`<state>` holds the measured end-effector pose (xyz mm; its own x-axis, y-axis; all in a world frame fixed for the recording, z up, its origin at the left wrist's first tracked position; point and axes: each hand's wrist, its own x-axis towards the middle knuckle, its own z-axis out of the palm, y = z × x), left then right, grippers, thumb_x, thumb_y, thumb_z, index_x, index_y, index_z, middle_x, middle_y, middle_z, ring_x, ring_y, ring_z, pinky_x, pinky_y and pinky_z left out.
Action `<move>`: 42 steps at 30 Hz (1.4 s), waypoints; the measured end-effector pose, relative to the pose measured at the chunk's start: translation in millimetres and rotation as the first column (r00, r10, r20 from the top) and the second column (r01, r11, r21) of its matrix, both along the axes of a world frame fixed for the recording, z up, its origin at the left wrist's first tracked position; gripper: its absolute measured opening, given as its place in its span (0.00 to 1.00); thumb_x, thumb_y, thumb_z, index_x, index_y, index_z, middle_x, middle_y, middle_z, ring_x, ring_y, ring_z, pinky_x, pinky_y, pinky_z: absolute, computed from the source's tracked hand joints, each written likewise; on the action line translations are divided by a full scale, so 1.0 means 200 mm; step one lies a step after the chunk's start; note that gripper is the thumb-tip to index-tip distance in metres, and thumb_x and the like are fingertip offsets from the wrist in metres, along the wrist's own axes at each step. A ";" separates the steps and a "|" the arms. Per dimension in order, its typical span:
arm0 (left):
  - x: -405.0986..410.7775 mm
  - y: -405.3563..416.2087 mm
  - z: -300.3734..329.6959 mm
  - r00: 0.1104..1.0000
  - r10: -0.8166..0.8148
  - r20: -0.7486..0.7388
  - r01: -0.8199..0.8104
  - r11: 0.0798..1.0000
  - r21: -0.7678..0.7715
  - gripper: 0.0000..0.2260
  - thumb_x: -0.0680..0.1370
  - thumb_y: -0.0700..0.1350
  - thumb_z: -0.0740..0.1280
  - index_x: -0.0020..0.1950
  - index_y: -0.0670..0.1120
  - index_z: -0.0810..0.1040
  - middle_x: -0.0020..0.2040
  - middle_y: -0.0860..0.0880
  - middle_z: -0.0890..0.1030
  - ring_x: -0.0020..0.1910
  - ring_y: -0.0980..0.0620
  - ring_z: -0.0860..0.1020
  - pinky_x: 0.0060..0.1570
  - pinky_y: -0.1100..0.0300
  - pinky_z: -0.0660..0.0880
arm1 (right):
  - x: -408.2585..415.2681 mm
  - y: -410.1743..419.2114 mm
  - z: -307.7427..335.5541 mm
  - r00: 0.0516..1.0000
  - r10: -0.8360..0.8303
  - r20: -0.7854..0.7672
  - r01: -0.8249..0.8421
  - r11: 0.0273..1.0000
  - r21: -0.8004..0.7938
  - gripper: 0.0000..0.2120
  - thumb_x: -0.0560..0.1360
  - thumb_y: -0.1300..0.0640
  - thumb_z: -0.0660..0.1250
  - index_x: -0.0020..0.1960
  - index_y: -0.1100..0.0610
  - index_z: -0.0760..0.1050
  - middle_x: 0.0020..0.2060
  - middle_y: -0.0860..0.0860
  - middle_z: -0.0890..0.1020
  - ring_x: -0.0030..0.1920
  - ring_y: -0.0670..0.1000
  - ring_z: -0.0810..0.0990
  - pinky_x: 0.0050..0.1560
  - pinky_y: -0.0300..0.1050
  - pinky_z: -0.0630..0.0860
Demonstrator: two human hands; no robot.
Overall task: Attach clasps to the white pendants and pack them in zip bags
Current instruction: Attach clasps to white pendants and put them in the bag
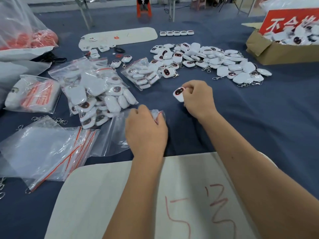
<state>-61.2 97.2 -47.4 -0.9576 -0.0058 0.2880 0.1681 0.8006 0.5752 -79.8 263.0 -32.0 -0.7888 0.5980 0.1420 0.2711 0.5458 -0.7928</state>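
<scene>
Two hands work at frame centre: our right hand (196, 99) pinches a white pendant (178, 94) in its fingers, our left hand (146, 131) grips an empty zip bag (117, 135) on the desk (259, 118).

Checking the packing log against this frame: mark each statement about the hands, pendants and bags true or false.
1. The right hand holds a white rounded pendant with a dark red face. True.
2. The left hand grips a metal clasp. False: it grips a clear plastic zip bag with a red seal.
3. The brown cardboard box stands at the far right. True.
4. The loose pile of white pendants lies inside a bag. False: it lies bare on the blue cloth.
</scene>
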 end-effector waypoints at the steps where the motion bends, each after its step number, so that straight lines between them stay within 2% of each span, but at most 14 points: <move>1: -0.01 -0.01 0.00 1.000 0.016 -0.011 -0.015 0.999 0.044 0.12 0.78 0.53 0.68 0.50 0.45 0.73 0.52 0.46 0.75 0.51 0.43 0.74 0.48 0.53 0.67 | 0.03 -0.02 -0.01 0.998 0.023 -0.054 -0.031 0.987 -0.156 0.14 0.80 0.64 0.60 0.57 0.60 0.83 0.43 0.52 0.85 0.38 0.48 0.83 0.43 0.43 0.80; 3: 0.00 0.00 -0.01 1.000 -0.024 -0.016 0.026 0.991 0.128 0.10 0.75 0.46 0.70 0.50 0.45 0.71 0.51 0.48 0.72 0.49 0.46 0.70 0.47 0.58 0.62 | 0.08 -0.06 -0.02 0.985 0.056 -0.163 -0.124 0.887 -0.444 0.12 0.81 0.64 0.62 0.58 0.57 0.83 0.42 0.50 0.85 0.31 0.44 0.77 0.39 0.39 0.75; 5: 0.01 0.01 -0.02 0.996 -0.087 -0.013 0.088 0.976 0.200 0.10 0.73 0.42 0.71 0.48 0.45 0.70 0.50 0.49 0.71 0.47 0.49 0.68 0.44 0.61 0.59 | 0.12 -0.08 -0.03 0.961 0.085 -0.262 -0.230 0.772 -0.592 0.11 0.80 0.64 0.66 0.60 0.57 0.83 0.44 0.51 0.85 0.33 0.44 0.75 0.40 0.39 0.73; 8: -0.01 0.01 -0.02 0.997 -0.068 -0.040 0.077 0.953 0.292 0.11 0.70 0.39 0.71 0.46 0.44 0.70 0.48 0.47 0.74 0.44 0.50 0.66 0.42 0.63 0.58 | 0.18 -0.08 -0.07 0.908 0.114 -0.402 -0.372 0.660 -0.652 0.14 0.78 0.65 0.71 0.62 0.56 0.81 0.41 0.50 0.84 0.36 0.47 0.77 0.40 0.38 0.74; 10: -0.03 0.01 -0.01 0.996 -0.019 -0.084 0.049 0.930 0.364 0.11 0.69 0.36 0.70 0.47 0.43 0.70 0.46 0.47 0.74 0.44 0.48 0.69 0.41 0.61 0.60 | 0.21 -0.09 -0.10 0.882 0.099 -0.461 -0.414 0.630 -0.657 0.15 0.78 0.67 0.71 0.63 0.58 0.81 0.42 0.51 0.85 0.37 0.49 0.80 0.39 0.39 0.76; 15: -0.04 0.02 0.00 0.991 -0.085 -0.102 0.121 0.900 0.419 0.07 0.68 0.32 0.66 0.40 0.42 0.72 0.36 0.47 0.75 0.37 0.46 0.73 0.38 0.50 0.72 | 0.22 -0.11 -0.12 0.863 0.090 -0.497 -0.417 0.683 -0.600 0.17 0.77 0.63 0.73 0.65 0.58 0.78 0.40 0.53 0.83 0.32 0.51 0.79 0.25 0.38 0.68; 19: -0.04 0.04 -0.02 0.983 -0.172 -0.071 0.186 0.883 0.431 0.06 0.69 0.34 0.68 0.38 0.41 0.72 0.34 0.46 0.76 0.35 0.45 0.74 0.39 0.46 0.74 | 0.23 -0.12 -0.12 0.858 0.148 -0.492 -0.445 0.693 -0.567 0.12 0.78 0.57 0.73 0.61 0.56 0.81 0.38 0.54 0.84 0.29 0.49 0.74 0.26 0.37 0.68; 23: -0.05 0.04 -0.03 0.987 -0.154 -0.050 0.158 0.856 0.491 0.08 0.71 0.39 0.72 0.37 0.43 0.73 0.33 0.47 0.77 0.34 0.47 0.74 0.37 0.52 0.74 | 0.24 -0.14 -0.12 0.855 0.205 -0.476 -0.441 0.771 -0.460 0.09 0.80 0.61 0.70 0.59 0.57 0.84 0.43 0.52 0.87 0.37 0.46 0.80 0.36 0.36 0.75; 26: -0.05 0.04 -0.04 0.991 -0.127 -0.034 0.126 0.834 0.537 0.08 0.71 0.40 0.73 0.37 0.44 0.74 0.32 0.50 0.77 0.32 0.52 0.74 0.34 0.62 0.71 | 0.24 -0.17 -0.13 0.903 0.201 -0.378 -0.313 0.913 -0.262 0.05 0.79 0.60 0.70 0.54 0.55 0.82 0.35 0.54 0.83 0.33 0.45 0.75 0.35 0.40 0.72; 28: -0.06 0.04 -0.04 0.996 -0.086 -0.032 0.089 0.830 0.551 0.07 0.71 0.38 0.72 0.36 0.45 0.75 0.30 0.53 0.77 0.31 0.57 0.74 0.34 0.67 0.69 | 0.24 -0.18 -0.13 0.923 0.195 -0.332 -0.262 0.950 -0.169 0.02 0.77 0.59 0.72 0.49 0.54 0.81 0.33 0.51 0.83 0.31 0.46 0.75 0.34 0.41 0.72; 32: -0.05 0.04 -0.04 0.995 -0.080 -0.066 0.103 0.818 0.566 0.08 0.72 0.39 0.73 0.36 0.46 0.76 0.30 0.56 0.77 0.31 0.60 0.75 0.35 0.70 0.69 | 0.25 -0.21 -0.11 0.913 0.282 -0.295 -0.309 0.950 -0.046 0.03 0.78 0.58 0.72 0.47 0.53 0.86 0.36 0.50 0.86 0.38 0.51 0.83 0.42 0.47 0.80; 35: -0.06 0.04 -0.03 0.994 -0.087 -0.066 0.109 0.817 0.566 0.09 0.74 0.41 0.73 0.36 0.46 0.76 0.30 0.55 0.76 0.31 0.60 0.74 0.36 0.68 0.69 | 0.25 -0.21 -0.10 0.900 0.276 -0.339 -0.317 0.945 -0.074 0.04 0.79 0.57 0.72 0.50 0.54 0.86 0.40 0.50 0.87 0.43 0.53 0.85 0.49 0.50 0.81; 39: -0.06 0.05 -0.04 0.992 -0.105 -0.063 0.122 0.812 0.571 0.11 0.76 0.42 0.72 0.36 0.46 0.75 0.29 0.55 0.75 0.31 0.59 0.73 0.36 0.65 0.69 | 0.25 -0.21 -0.11 0.885 0.293 -0.361 -0.342 0.936 -0.079 0.05 0.78 0.57 0.74 0.53 0.54 0.84 0.39 0.51 0.87 0.40 0.56 0.85 0.43 0.52 0.81; 42: -0.05 0.05 -0.04 0.991 -0.118 -0.064 0.133 0.808 0.575 0.11 0.77 0.42 0.71 0.36 0.45 0.75 0.30 0.55 0.75 0.31 0.57 0.71 0.36 0.61 0.70 | 0.24 -0.21 -0.12 0.878 0.284 -0.387 -0.345 0.934 -0.097 0.06 0.77 0.58 0.75 0.54 0.54 0.83 0.39 0.49 0.87 0.39 0.49 0.85 0.41 0.44 0.80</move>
